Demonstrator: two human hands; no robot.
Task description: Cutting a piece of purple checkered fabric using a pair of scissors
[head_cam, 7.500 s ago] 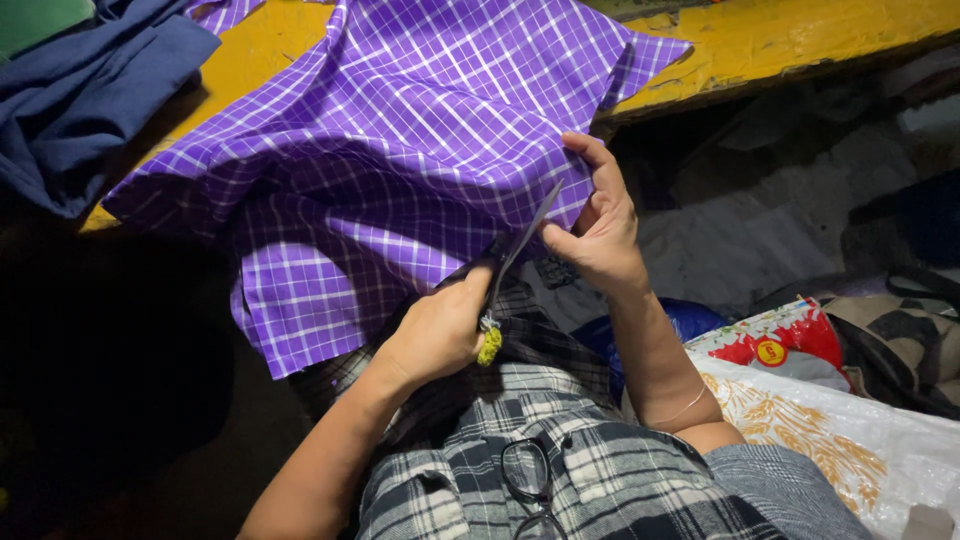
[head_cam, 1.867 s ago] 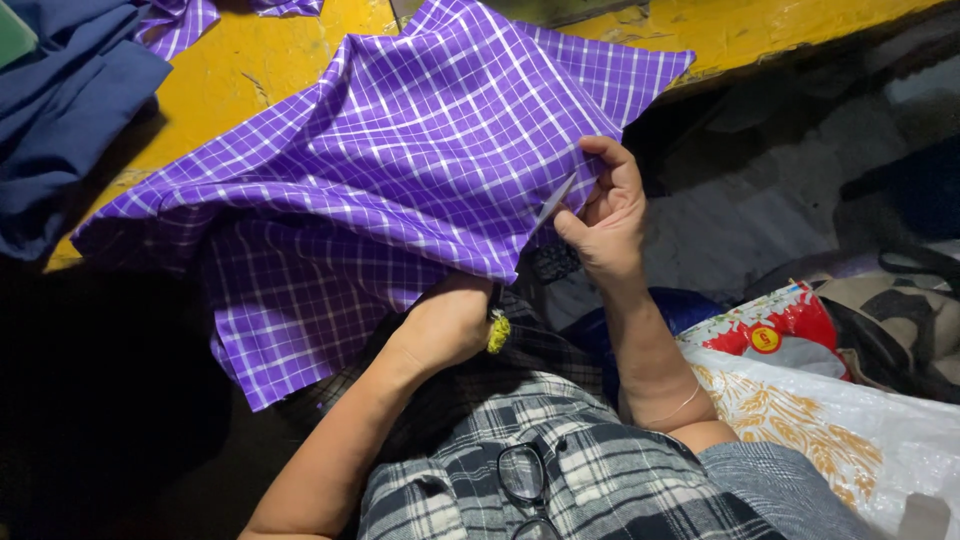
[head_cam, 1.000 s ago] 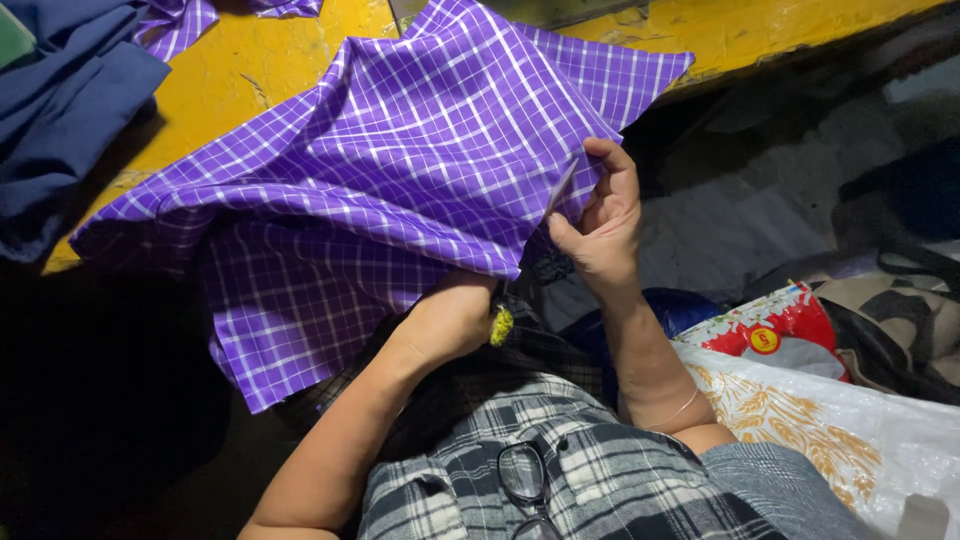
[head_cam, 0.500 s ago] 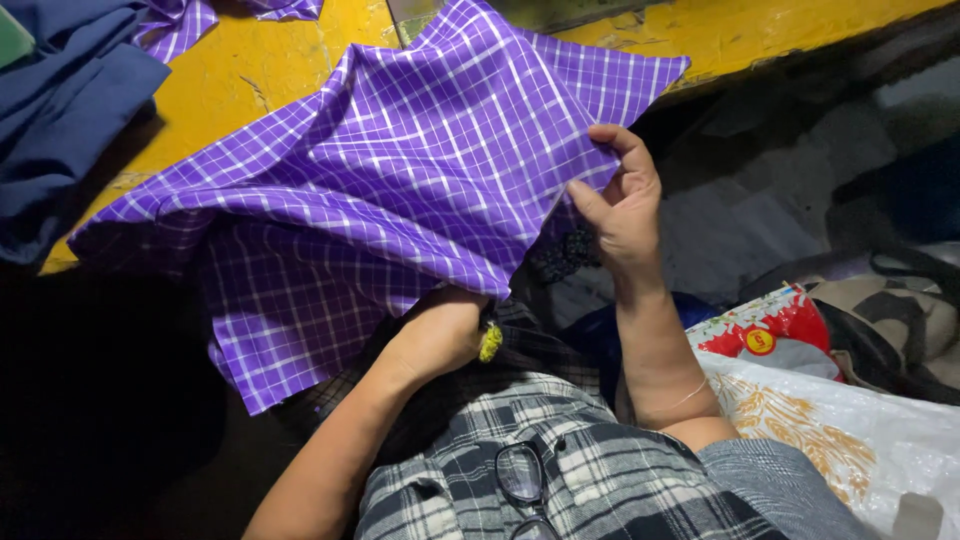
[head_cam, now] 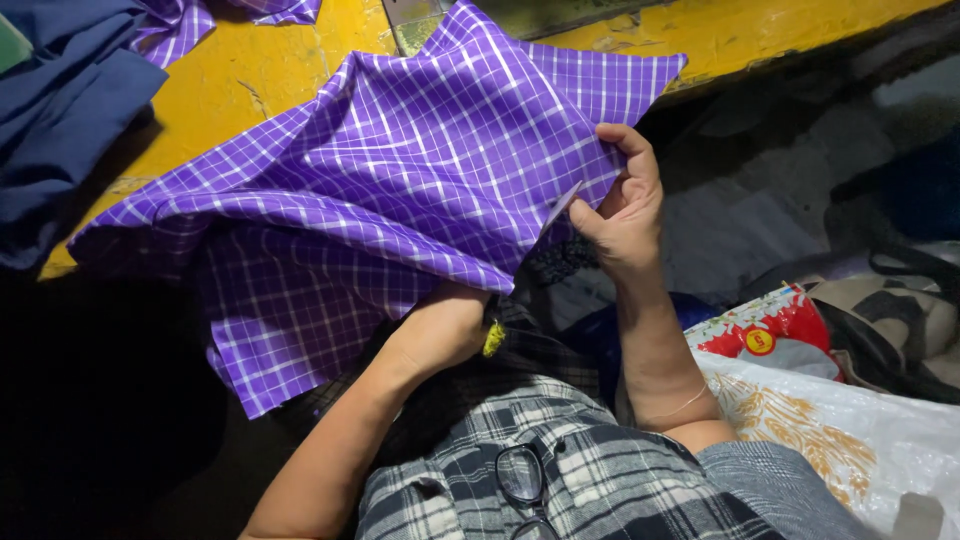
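Your right hand (head_cam: 625,205) is pinching the near edge of the purple checked cloth (head_cam: 400,190), thumb on one side and fingers curled over the other, so that grip is clamped on the fabric. Your left hand (head_cam: 445,325) sits lower, mostly tucked under a fold of the same cloth; its fingers are hidden, so you cannot tell whether that grip is closed or apart. A small yellow-green object (head_cam: 493,338) shows just beside that hand, touching or nearly touching it, though what it is cannot be made out.

The cloth lies draped over the near edge of the yellow table (head_cam: 250,80), with its far corner reaching up toward the table's back edge and a lower flap hanging down off the near edge toward your lap. Dark blue fabric (head_cam: 60,110) is heaped at the table's left end, near the cloth but apart from your hands.

A pair of glasses (head_cam: 520,480) hangs at the front of your plaid shirt (head_cam: 620,490). To your right, off the table, sits a white and red printed plastic bag (head_cam: 810,400).
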